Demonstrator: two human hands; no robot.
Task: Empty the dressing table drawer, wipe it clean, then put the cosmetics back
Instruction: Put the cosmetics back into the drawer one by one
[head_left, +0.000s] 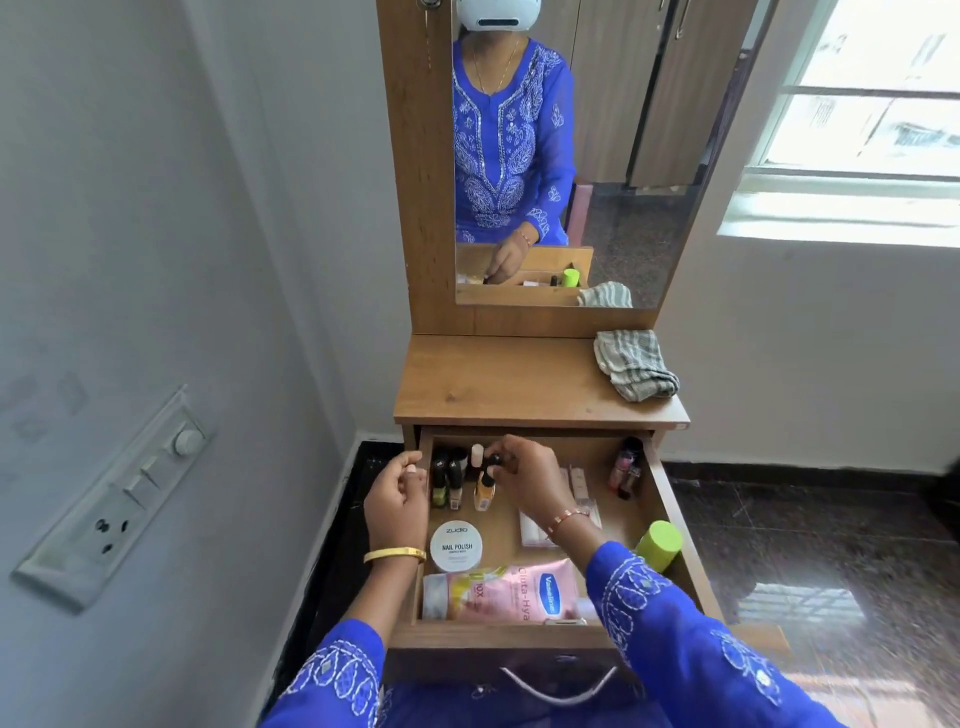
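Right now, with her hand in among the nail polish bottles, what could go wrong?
The right hand pinches the orange bottle inside a tight upright row of bottles; lifting it could topple its neighbours. The drawer is pulled far out, so leaning on its front might strain it.

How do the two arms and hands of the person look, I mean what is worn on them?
Both arms wear loose bright blue sleeves with white embroidered patterns near the cuffs. The left hand has a plain gold bangle on its wrist. The right hand has a thin bracelet of reddish and gold tones on its wrist. No rings can be made out on the fingers.
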